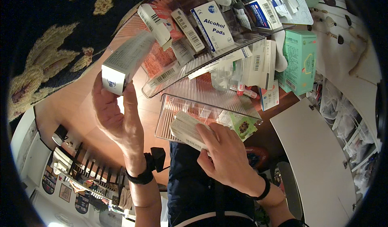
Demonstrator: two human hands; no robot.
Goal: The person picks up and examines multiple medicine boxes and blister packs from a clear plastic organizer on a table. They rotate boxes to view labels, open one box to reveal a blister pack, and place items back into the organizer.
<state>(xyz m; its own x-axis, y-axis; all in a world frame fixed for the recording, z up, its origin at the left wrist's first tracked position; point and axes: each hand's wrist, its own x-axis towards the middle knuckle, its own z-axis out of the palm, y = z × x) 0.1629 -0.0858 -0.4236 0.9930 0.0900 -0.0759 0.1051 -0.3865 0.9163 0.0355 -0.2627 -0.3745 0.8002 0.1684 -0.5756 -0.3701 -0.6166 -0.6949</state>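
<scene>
My left hand [119, 115] grips the lower end of a long white medicine carton [125, 65], tilted up with small print on its side. My right hand [225, 154] has thumb and fingers around a flat white carton [188, 130]. That carton is over a clear ribbed plastic bin [169, 105]. A green packet [244, 125] lies at the bin's right end. Beyond is a larger clear organizer bin [151, 89] holding an alcohol pads box [211, 27], a narrow white box [188, 30] and an open-ended white carton [154, 25].
Green medicine boxes [298, 62] stand at the right, beside upright white cartons [260, 63] and a small red-capped tube [245, 91]. A blue and white box [263, 13] sits at the back. A white cabinet door [312, 154] stands right. Dark floral fabric [54, 45] covers the upper left.
</scene>
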